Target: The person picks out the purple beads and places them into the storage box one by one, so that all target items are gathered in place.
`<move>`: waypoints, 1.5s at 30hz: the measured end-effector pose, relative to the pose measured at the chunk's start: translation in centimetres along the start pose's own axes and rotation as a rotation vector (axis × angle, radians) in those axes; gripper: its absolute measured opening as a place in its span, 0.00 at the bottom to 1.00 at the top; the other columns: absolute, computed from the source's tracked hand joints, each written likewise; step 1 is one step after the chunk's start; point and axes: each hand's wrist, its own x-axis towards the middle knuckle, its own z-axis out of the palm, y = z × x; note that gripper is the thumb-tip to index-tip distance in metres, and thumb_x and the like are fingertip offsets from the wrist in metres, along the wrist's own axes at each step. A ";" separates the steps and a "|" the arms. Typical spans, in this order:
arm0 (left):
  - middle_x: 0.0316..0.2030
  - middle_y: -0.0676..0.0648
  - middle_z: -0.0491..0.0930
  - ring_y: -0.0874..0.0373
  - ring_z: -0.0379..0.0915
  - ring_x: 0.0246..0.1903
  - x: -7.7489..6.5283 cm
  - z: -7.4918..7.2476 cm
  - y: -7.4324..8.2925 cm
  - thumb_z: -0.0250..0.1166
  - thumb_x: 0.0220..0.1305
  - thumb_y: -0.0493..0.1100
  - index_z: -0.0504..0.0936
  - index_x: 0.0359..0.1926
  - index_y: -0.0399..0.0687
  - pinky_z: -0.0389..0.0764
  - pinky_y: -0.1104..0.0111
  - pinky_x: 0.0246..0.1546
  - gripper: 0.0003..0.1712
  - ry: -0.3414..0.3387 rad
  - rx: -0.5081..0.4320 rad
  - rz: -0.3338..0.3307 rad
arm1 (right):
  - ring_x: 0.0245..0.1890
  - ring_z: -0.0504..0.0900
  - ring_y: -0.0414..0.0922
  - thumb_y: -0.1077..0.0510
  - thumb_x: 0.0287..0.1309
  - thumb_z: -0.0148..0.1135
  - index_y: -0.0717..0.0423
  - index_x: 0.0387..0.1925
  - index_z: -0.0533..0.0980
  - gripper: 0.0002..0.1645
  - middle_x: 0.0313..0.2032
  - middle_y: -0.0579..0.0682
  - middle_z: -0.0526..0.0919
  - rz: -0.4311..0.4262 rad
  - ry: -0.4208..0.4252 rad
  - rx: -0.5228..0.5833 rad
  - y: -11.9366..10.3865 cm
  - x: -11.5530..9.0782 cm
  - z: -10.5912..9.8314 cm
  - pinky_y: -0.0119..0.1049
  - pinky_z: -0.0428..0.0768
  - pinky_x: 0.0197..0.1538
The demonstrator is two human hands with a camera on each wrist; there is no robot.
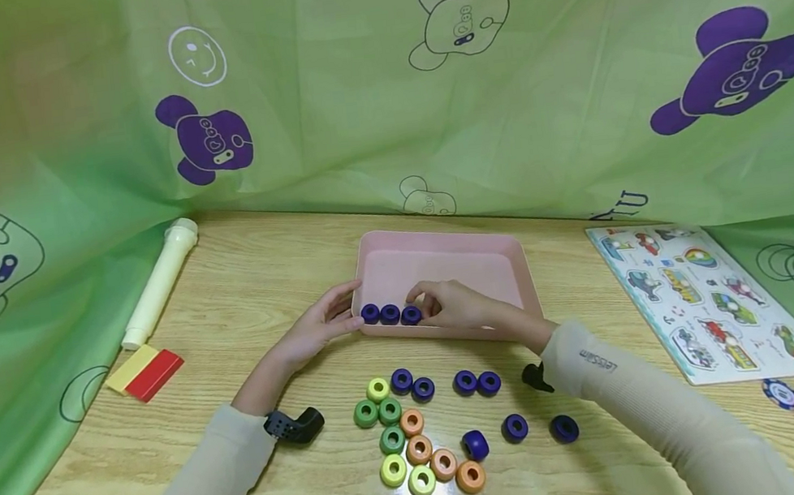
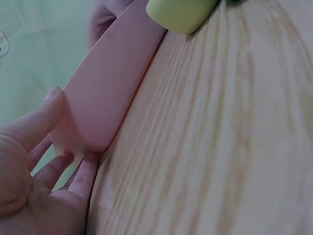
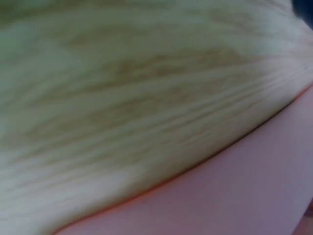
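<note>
Head view puts three purple beads [image 1: 391,321] in a row along the near wall of the pink tray [image 1: 458,263], at its left corner. The right hand [image 1: 458,304] reaches in over that wall, fingers curled just beside the rightmost bead of the row; whether they pinch it or anything else cannot be told. The left hand [image 1: 318,328] is at the tray's left end, thumb and fingers parted and loosely bent. From the left wrist, its thumb touches near the rim and its fingertips meet the outside of the corner low down, holding no bead; the row lies just across the wall from them.

On the tabletop [image 1: 260,271], between the forearms, are seven more purple beads [image 1: 516,436], one on its side, with yellow beads [image 1: 394,480], green beads [image 1: 367,422] and orange beads [image 1: 472,486] bunched to their left. The right wrist view shows mainly wood grain and the tray's outer wall.
</note>
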 end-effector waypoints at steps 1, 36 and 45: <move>0.61 0.41 0.47 0.46 0.44 0.58 0.0 0.0 0.0 0.55 0.56 0.35 0.51 0.62 0.43 0.50 0.57 0.55 0.34 -0.001 -0.001 0.001 | 0.26 0.73 0.38 0.64 0.47 0.58 0.58 0.44 0.67 0.19 0.23 0.44 0.75 -0.002 -0.002 0.001 0.0 -0.2 -0.1 0.29 0.72 0.31; 0.60 0.38 0.47 0.44 0.43 0.58 0.2 0.0 -0.1 0.55 0.56 0.36 0.51 0.62 0.44 0.52 0.55 0.54 0.34 0.003 -0.006 -0.022 | 0.24 0.72 0.37 0.53 0.51 0.56 0.54 0.40 0.72 0.14 0.24 0.41 0.73 -0.065 0.002 0.105 0.1 -12.5 -2.3 0.30 0.73 0.26; 0.61 0.40 0.48 0.46 0.45 0.58 0.2 0.0 -0.2 0.55 0.56 0.36 0.51 0.62 0.44 0.53 0.56 0.54 0.34 -0.001 0.016 -0.013 | 0.22 0.72 0.38 0.57 0.46 0.61 0.54 0.44 0.70 0.20 0.24 0.45 0.73 -0.135 -0.163 0.246 1.5 -12.4 -0.7 0.32 0.74 0.25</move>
